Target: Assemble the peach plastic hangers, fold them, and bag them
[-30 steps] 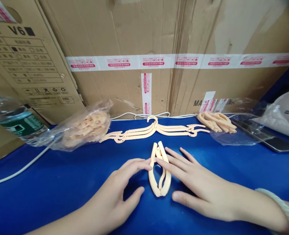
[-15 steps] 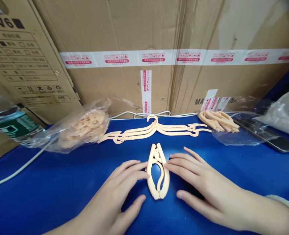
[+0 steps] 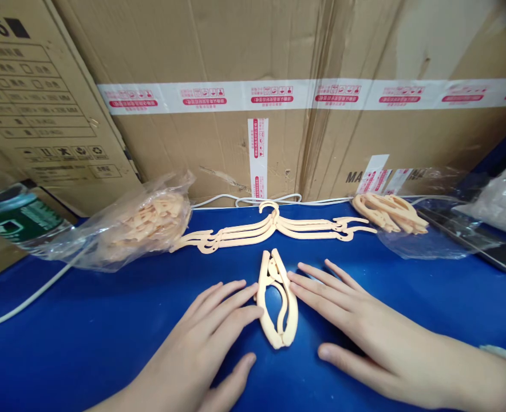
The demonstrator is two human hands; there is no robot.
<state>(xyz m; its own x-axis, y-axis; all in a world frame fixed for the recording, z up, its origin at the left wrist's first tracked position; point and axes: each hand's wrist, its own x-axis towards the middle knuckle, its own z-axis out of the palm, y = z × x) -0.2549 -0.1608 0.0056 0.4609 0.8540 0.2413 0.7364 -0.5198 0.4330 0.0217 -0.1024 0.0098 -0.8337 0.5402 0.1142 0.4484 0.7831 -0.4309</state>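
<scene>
A folded cream plastic hanger (image 3: 293, 320) lies flat on the blue table, its two arms closed together into an oval. My left hand (image 3: 210, 332) rests at its left side, fingertips touching the edge, fingers apart. On the other side my right hand (image 3: 356, 320) is spread, with its index fingertip against the hanger's right arm. Neither hand grips it. Behind them lie unfolded cream hangers (image 3: 274, 229), stacked together with the hook pointing away from me.
At the left, a clear bag of cream pieces (image 3: 150, 223) sits by a water bottle (image 3: 19, 214) and a white cable (image 3: 34, 297). Folded hangers (image 3: 388, 212) lie on plastic wrap at the right, beside a dark phone-like slab (image 3: 493, 252). Cardboard boxes (image 3: 218, 143) stand behind.
My right thumb has shifted slightly to the right, away from the hanger. The folded hanger stays almost in place, and the view has turned a little.
</scene>
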